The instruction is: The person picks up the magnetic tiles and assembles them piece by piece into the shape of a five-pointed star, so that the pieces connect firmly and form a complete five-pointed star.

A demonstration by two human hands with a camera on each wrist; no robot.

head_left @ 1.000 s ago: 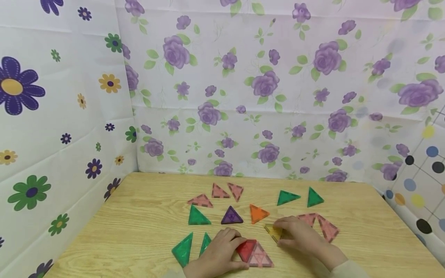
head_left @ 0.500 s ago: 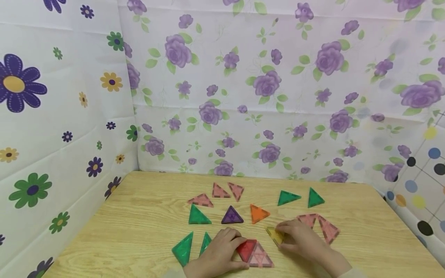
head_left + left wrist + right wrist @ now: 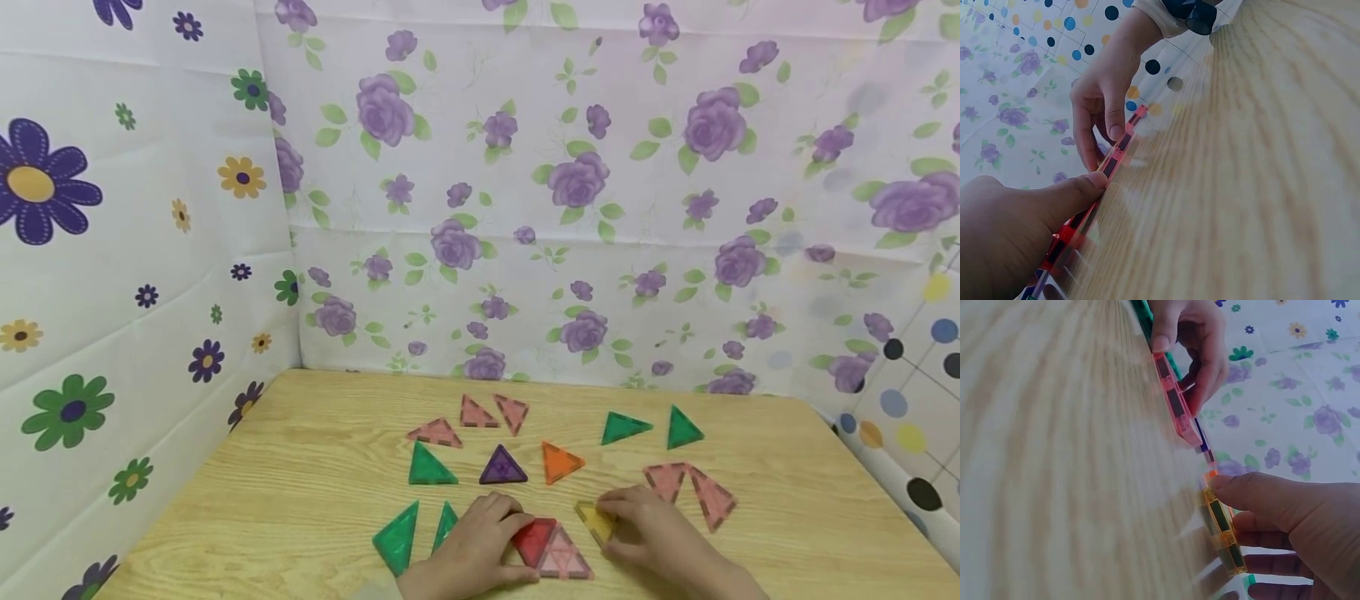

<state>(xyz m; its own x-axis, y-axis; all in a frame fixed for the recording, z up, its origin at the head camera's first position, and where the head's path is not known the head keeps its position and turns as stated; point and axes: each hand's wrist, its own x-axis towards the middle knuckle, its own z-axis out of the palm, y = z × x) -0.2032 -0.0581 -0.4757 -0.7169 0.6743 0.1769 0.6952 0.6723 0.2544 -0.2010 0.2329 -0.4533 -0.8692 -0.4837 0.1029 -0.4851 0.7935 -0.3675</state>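
Note:
My left hand [image 3: 480,546] holds a red triangular magnetic tile [image 3: 535,540], fingers at its far corner and thumb near its front edge. Edge to edge with the red tile lies a pink triangular tile [image 3: 562,560], and the left wrist view shows the thumb tip right at the pink edge [image 3: 1112,164]. My right hand [image 3: 656,529] pinches a yellow triangular tile [image 3: 595,522], a small gap to the right of the red and pink pair. In the right wrist view the yellow tile [image 3: 1222,531] sits low over the wood, thumb on its near corner; the hand covers its right part in the head view.
Behind the hands lie a purple tile [image 3: 503,467], an orange tile [image 3: 559,462] and a green tile [image 3: 430,467]. Several pink and green triangles are spread farther back and right, such as a pink one [image 3: 712,498]. Flowered cloth [image 3: 487,208] hangs behind the wooden table [image 3: 262,500].
My right hand has drawn the yellow tile a little nearer to me, level with the red and pink pair. The left hand and the other tiles stay put.

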